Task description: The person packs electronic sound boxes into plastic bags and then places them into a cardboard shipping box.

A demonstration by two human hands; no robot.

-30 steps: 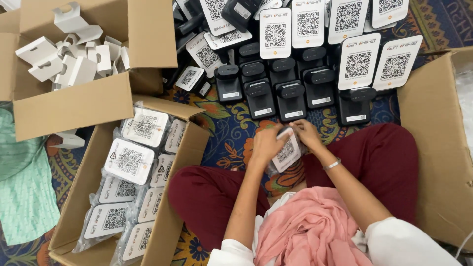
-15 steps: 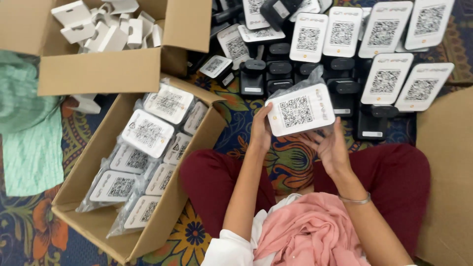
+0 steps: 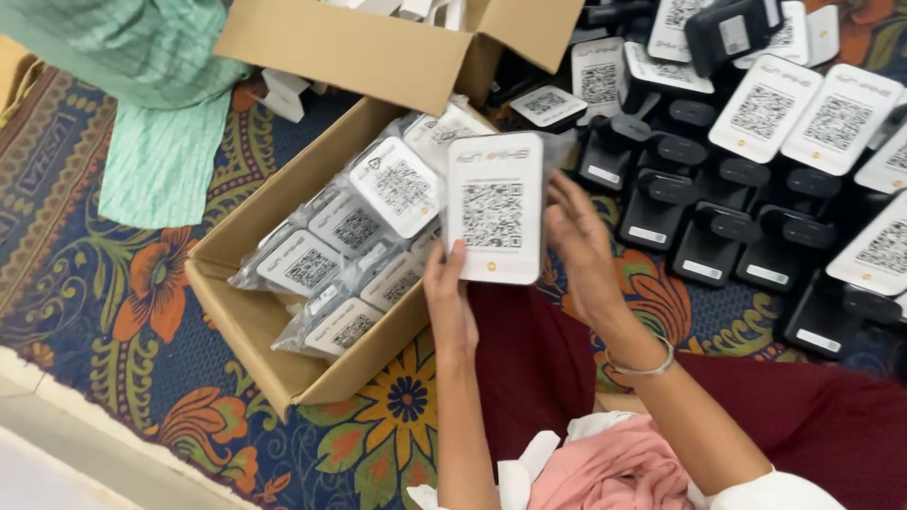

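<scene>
A: Nearest us, a pink cloth in the lap over maroon trousers. Just above it, both hands are up. The left hand pinches the bottom left corner of a white code card, and the right hand lies along its right edge, fingers spread, thumb hidden behind.

B: A second ago that card was low over the lap, half out of its clear sleeve. Now it's raised, upright, face to the camera, over toward the box at ten o'clock.

A: So I'd judge it freed from its wrapper and getting looked over.

B: Clear film shows at its upper right edge.

A: Out at nine to ten o'clock, the open cardboard box holds more bagged cards, stacked on a slant.

B: At one to three o'clock, rows of black stands, several already carrying white cards.

A: Underneath everything, a patterned floral rug, blue and orange. Pale floor shows at seven o'clock.

B: Farthest off, twelve o'clock, a second carton, and green cloth at eleven.
</scene>
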